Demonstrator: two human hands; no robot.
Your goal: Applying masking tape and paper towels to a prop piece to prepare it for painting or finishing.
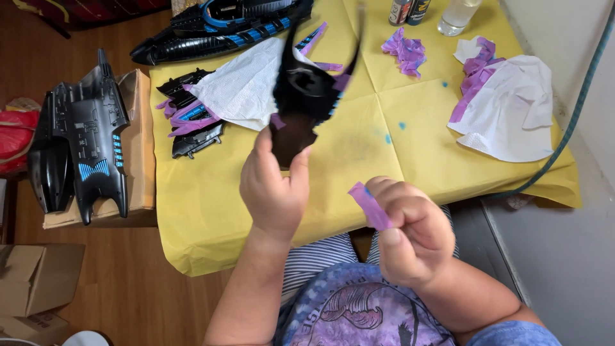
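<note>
Plastic winged part (306, 96), black, stiff and probably light with thin fragile tips, sits mid-frame pinched at its base by the left hand (274, 189), while the right hand (410, 234) pinches limp purple tape (369, 205).

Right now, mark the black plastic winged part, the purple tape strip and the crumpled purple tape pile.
black plastic winged part (306, 96), head view, on its central body.
purple tape strip (369, 204), head view, mid-strip above the right hand's fingers.
crumpled purple tape pile (405, 51), head view, centre of the heap.
</note>
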